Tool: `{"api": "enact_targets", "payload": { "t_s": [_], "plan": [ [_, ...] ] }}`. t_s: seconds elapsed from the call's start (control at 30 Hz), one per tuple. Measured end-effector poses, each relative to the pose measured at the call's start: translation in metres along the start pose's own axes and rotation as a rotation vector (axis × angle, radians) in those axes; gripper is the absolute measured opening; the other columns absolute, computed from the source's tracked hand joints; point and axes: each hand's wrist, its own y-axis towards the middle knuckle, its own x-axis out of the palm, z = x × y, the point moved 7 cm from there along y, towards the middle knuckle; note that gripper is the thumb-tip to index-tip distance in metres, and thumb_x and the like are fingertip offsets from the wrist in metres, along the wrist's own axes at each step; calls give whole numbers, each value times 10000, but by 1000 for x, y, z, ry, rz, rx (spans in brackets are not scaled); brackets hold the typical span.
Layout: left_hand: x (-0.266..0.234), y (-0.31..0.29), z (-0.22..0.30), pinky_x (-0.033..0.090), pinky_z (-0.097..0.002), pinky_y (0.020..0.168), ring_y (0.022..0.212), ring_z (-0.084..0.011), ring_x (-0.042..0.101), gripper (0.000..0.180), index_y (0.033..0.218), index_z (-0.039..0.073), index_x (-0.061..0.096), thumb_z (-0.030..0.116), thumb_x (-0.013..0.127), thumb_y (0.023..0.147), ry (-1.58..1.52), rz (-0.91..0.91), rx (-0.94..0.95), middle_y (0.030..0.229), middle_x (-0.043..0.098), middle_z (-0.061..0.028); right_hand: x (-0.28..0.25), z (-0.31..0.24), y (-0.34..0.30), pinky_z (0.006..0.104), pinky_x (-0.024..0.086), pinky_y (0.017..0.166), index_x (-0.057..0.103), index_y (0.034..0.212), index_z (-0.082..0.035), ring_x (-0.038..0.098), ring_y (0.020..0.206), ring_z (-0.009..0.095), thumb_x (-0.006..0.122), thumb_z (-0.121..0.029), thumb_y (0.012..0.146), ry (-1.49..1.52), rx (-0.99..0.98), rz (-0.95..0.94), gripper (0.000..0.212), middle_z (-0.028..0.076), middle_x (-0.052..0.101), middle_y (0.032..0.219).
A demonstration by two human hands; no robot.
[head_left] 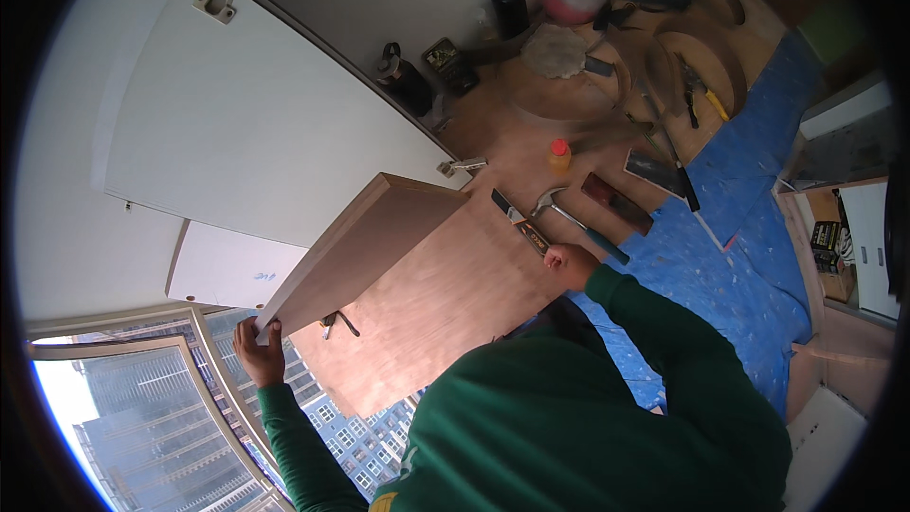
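My left hand point(258, 353) grips the near lower corner of a thick wooden board point(365, 251), with the thumb on one side and fingers on the other. The board stands on edge, slanting over a plywood worktop point(427, 294) beside a white cabinet door. My right hand point(571, 267) is closed at the near end of a flat, narrow black, white and orange item point(519, 221) lying on the worktop. Whatever its fingers hold is hidden. Just beyond it lies a claw hammer point(580, 225) with a dark green handle. A dark reddish block point(616, 203) is to its right.
A small red-capped bottle point(559, 155) stands farther back. Black bottles point(507, 5), curved wooden strips and hand tools crowd the far end. Blue sheeting point(730, 275) spreads at right. The open white door point(246, 123) fills the left, above a window. A small dark tool point(339, 324) lies near the board.
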Motion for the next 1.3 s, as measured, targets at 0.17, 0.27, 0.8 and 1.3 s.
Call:
{"api": "enact_targets", "payload": {
  "t_s": [0.17,0.27,0.8,1.3],
  "plan": [
    [-4,22,20,487,-469,937,954,-309,648,352,1130,54,698,308,846,936,-60,-27,9,1016,679,-102,-30,15,-1,429,595,837,747,984,-48,769,920,345,659,-111,962,31,19,128,111,193,779,947],
    [-3,37,46,500,-459,942,973,-310,662,338,1140,57,699,269,852,925,-129,-44,43,1055,700,-106,-57,32,-1,420,589,846,745,988,-36,756,914,357,653,-130,971,67,24,264,133,189,770,929],
    [32,97,79,510,-502,815,868,-390,675,401,1020,65,687,425,838,930,-36,7,150,901,684,-130,-106,89,-13,439,584,779,739,979,-10,750,812,307,714,-283,1051,383,421,452,283,169,780,927],
    [32,101,80,508,-500,815,879,-391,676,425,1001,60,685,450,832,920,-26,-4,125,905,682,-134,-45,82,2,383,566,678,736,1007,-34,693,708,167,739,-224,1009,153,214,288,190,83,730,808]
  ]
}}
